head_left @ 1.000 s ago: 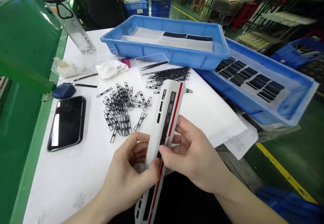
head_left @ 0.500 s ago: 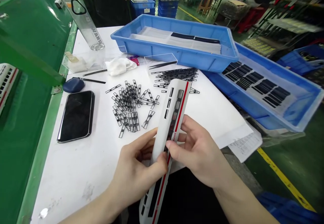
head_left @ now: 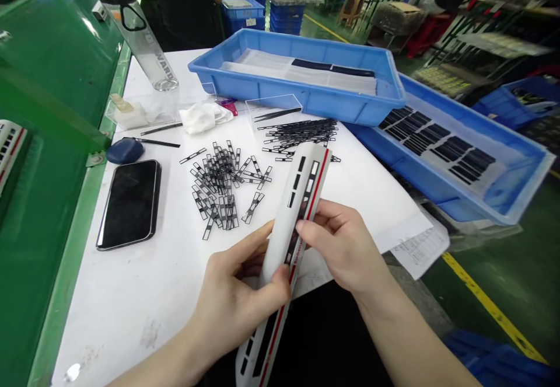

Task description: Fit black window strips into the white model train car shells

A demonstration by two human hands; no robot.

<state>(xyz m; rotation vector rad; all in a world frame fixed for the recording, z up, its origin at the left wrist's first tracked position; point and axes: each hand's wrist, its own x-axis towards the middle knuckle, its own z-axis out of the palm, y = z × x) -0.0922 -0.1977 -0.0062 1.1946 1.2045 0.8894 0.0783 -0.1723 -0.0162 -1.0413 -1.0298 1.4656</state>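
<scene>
A long white model train shell (head_left: 301,182) with a red stripe and black window openings slants from the table's near edge up toward the middle. My left hand (head_left: 236,299) is closed around its lower middle, thumb on top. My right hand (head_left: 343,247) grips it from the right side, thumb pressing on the window row. Just beyond the shell lie two heaps of small black window-frame strips, one loose heap (head_left: 221,185) to its left and a tidier one (head_left: 301,133) behind its tip.
A black phone (head_left: 129,203) lies at the table's left, with a dark blue case (head_left: 125,150), tweezers (head_left: 153,142) and a white cloth (head_left: 201,117) behind it. Two blue trays (head_left: 293,92) (head_left: 503,206) stand at the back and right. A green panel (head_left: 39,112) borders the left. A person stands behind the table.
My right hand has slid up the shell, its thumb now higher on the window row. The shell's tip has tilted a little to the right. My left hand keeps its grip.
</scene>
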